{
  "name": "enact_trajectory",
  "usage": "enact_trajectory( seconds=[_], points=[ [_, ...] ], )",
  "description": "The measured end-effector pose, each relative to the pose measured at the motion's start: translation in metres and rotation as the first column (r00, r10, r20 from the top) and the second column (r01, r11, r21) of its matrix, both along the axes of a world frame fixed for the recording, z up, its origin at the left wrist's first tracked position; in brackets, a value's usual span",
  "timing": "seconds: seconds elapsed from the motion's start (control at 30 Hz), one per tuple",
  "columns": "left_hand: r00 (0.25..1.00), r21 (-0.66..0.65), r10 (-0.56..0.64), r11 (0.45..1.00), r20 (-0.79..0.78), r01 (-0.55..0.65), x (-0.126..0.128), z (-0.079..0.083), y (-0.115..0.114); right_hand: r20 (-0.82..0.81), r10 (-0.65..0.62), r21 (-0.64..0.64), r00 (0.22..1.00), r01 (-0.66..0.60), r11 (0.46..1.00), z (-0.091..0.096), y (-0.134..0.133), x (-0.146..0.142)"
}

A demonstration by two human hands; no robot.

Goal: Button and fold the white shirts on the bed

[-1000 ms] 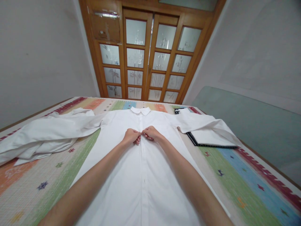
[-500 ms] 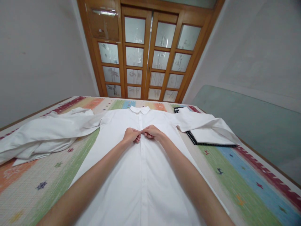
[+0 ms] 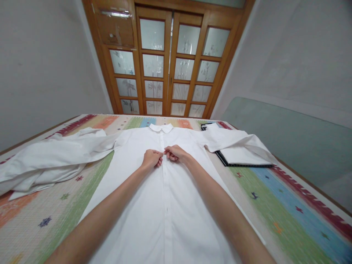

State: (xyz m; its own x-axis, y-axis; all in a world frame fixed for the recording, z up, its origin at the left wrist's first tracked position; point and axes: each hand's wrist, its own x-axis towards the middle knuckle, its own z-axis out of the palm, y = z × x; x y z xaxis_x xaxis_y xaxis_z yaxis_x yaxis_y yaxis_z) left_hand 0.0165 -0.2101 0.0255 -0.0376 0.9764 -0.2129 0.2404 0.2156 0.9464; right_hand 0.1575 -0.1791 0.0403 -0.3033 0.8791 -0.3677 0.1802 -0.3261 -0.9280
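Observation:
A white long-sleeved shirt (image 3: 137, 216) lies front up and spread out, its collar (image 3: 161, 128) at the far end and its sleeves out to both sides. Over the upper chest, my left hand (image 3: 153, 158) is closed in a pinch at the button placket. My right hand (image 3: 175, 153) is also closed, its thumb and forefinger pinching at the placket just across from the left. The fingertips of the two hands are close together. Any button between them is too small or hidden to make out.
Beneath the shirt is a striped, patterned cloth (image 3: 247, 205). A folded white item with black striped edging (image 3: 244, 161) lies partly under the right sleeve. Rumpled white fabric (image 3: 49, 176) lies at the left sleeve. Wooden glazed doors (image 3: 167, 62) stand beyond; a pale green panel (image 3: 280, 135) is at right.
My right fingertips have shifted slightly, leaving a small gap between the hands, which stay over the same part of the placket. The whole view has moved a little.

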Motion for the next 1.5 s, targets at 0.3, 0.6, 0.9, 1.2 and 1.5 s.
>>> enact_trajectory(
  seconds=[0.3,0.6,0.9,1.2,1.5],
  points=[
    [0.994,0.015,-0.022,1.000,-0.104,0.023,0.000,-0.002,0.000,0.056,0.067,0.061,0.996,-0.070,0.996,-0.003,0.000,0.003],
    [0.992,-0.030,-0.049,0.998,-0.118,0.046,-0.002,-0.002,0.001,0.084,0.092,0.123,0.992,-0.102,0.987,-0.008,0.002,0.004],
    [0.982,0.015,-0.065,0.998,-0.178,0.069,0.000,-0.001,0.001,0.197,0.097,0.190,0.976,-0.135,0.973,-0.008,0.003,0.001],
    [0.978,-0.009,-0.083,0.997,-0.190,0.083,-0.001,0.004,-0.002,0.247,0.194,0.231,0.949,-0.252,0.940,-0.016,0.009,0.003],
    [0.968,0.002,-0.087,0.996,-0.235,0.090,-0.003,0.005,-0.004,0.216,0.242,0.211,0.946,-0.288,0.934,-0.020,0.012,0.005]
  ],
)
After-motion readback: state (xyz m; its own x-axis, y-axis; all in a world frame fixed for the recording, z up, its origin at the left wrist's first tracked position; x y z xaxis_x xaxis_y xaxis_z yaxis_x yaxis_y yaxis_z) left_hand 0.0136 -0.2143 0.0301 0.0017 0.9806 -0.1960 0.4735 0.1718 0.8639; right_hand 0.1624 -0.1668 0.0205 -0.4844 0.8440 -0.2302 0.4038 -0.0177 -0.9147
